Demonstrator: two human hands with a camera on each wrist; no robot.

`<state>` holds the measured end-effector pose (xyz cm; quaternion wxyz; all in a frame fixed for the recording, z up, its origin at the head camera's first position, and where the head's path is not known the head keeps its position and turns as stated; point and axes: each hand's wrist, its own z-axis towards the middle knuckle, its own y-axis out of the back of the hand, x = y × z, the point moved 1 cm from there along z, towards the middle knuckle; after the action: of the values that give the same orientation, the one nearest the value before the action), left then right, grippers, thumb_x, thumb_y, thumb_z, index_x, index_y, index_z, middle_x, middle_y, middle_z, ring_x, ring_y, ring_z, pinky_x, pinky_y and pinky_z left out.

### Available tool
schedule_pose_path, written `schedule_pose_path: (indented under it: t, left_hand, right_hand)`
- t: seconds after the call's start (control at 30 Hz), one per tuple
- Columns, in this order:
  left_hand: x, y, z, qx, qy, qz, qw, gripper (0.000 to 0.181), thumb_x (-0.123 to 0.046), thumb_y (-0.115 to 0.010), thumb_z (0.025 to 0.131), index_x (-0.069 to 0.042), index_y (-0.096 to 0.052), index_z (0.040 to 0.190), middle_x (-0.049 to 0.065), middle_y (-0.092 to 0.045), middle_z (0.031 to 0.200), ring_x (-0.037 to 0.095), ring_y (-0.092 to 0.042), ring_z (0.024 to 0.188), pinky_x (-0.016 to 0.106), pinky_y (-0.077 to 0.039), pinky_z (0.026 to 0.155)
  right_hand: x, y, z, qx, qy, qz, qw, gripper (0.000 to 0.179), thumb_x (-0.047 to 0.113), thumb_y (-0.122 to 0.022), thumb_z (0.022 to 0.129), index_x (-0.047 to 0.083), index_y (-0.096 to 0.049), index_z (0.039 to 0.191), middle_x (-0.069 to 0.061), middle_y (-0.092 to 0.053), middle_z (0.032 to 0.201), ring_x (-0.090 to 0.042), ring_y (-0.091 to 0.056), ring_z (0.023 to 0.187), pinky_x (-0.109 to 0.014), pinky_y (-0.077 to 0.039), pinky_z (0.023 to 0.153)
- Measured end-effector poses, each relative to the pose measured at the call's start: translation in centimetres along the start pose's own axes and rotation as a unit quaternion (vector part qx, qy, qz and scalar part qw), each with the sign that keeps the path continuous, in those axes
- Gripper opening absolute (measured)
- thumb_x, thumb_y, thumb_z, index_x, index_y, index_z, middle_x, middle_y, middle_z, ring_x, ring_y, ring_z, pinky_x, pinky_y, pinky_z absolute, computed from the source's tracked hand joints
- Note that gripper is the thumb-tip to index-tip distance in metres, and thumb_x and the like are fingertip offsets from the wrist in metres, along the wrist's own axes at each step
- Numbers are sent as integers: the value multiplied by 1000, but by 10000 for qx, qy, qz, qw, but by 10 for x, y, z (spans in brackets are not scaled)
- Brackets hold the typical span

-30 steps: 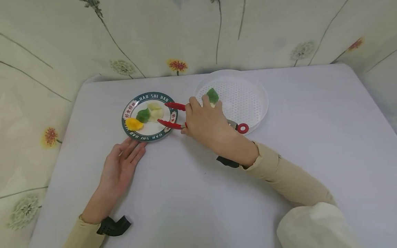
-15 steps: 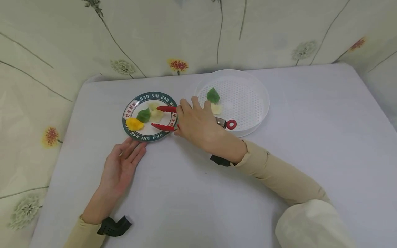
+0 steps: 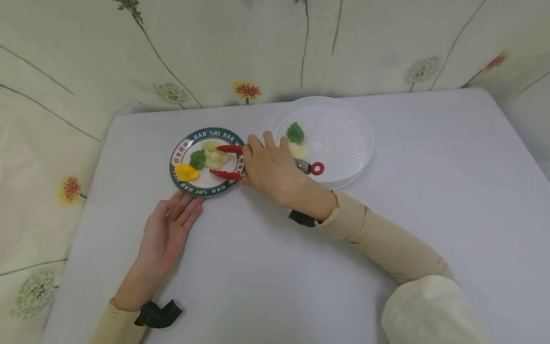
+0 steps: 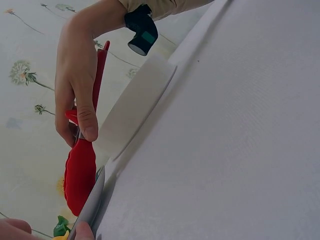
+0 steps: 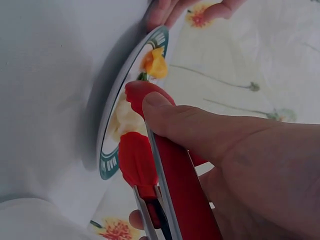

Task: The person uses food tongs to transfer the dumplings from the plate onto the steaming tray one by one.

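My right hand (image 3: 275,167) grips a pair of red-tipped tongs (image 5: 137,157). Their tips are spread over the right part of a green-rimmed plate (image 3: 205,191), beside pale, wavy-edged pieces (image 3: 216,160). Whether the tips touch those pieces I cannot tell. A green leaf-like piece (image 3: 197,159) and a yellow piece (image 3: 186,172) lie farther left on the plate. Palm up, my left hand (image 3: 163,239) rests on the table with its extended fingertips at the plate's near rim. In the left wrist view, the tongs' red head (image 4: 80,175) stands just over the plate's edge.
A round white perforated tray (image 3: 343,143) stands right of the plate, partly behind my right hand. It holds a green leaf-like piece (image 3: 295,133) and a pale piece (image 3: 298,150). Behind the white-covered table (image 3: 266,286) rises a flower-patterned backdrop (image 3: 361,43).
My right hand has carried the tongs left, bringing their spread tips farther over the plate. The pale and green pieces on it have shifted slightly. My left hand has stayed put.
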<state>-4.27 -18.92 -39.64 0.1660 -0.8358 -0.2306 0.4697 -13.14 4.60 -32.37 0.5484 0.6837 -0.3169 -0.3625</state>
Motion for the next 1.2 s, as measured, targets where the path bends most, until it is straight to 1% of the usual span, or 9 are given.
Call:
schedule_pose_path:
  t: [0.23, 0.37, 0.5, 0.6, 0.73, 1.0, 1.2]
  left_hand:
    - [0, 0, 0, -43, 30, -51, 10000, 61, -29, -34, 117, -16, -14, 174, 5, -25, 180, 18, -40, 161, 27, -37, 133]
    - [0, 0, 0, -17, 34, -81, 10000, 61, -29, -34, 117, -16, -14, 174, 6, -24, 181, 19, -39, 161, 27, -37, 133]
    - [0, 1, 0, -5, 28, -91, 10000, 61, -29, -34, 117, -16, -13, 174, 7, -24, 181, 19, -39, 161, 27, -37, 133]
    - [-1, 1, 1, -27, 36, -111, 9999, 61, -29, -34, 117, -16, -14, 174, 6, -24, 180, 19, -40, 161, 27, -38, 132]
    - [-1, 2, 1, -14, 46, -159, 9999, 61, -29, -34, 118, -16, -13, 174, 6, -24, 180, 19, -40, 161, 27, -38, 132]
    - [0, 2, 1, 26, 23, -116, 9999, 61, -28, -33, 117, -16, -13, 174, 7, -23, 181, 19, -39, 161, 27, -38, 133]
    - [0, 3, 2, -1, 34, -115, 9999, 62, -28, -34, 117, -16, -13, 174, 7, -23, 181, 19, -39, 161, 27, -38, 133]
  right_hand:
    - [1, -3, 6, -17, 41, -6, 10000, 71, 57, -66, 103, 1, -57, 145, -14, -60, 133, -35, -55, 123, -54, -60, 101]
    - [1, -4, 9, -36, 52, 0, 10000, 71, 55, -67, 103, 0, -56, 147, -15, -59, 134, -35, -55, 124, -54, -60, 101]
    - [1, -3, 11, 47, 56, 92, 9999, 70, 52, -68, 103, 2, -54, 151, -15, -59, 137, -36, -55, 127, -56, -59, 103]
    - [0, -4, 11, 150, 62, 225, 9996, 69, 50, -68, 103, 4, -52, 153, -15, -59, 138, -37, -55, 128, -59, -60, 105]
    - [-1, -4, 11, 239, 50, 349, 9991, 68, 48, -68, 104, 5, -51, 154, -15, -60, 138, -37, -55, 127, -63, -60, 104]
    - [-1, -3, 9, 298, 55, 351, 9989, 67, 47, -67, 105, 4, -50, 154, -14, -59, 140, -37, -54, 127, -64, -61, 100]
    - [-2, 0, 4, 338, 83, 281, 9990, 67, 47, -67, 105, 5, -50, 155, -14, -58, 142, -38, -54, 129, -65, -61, 101]
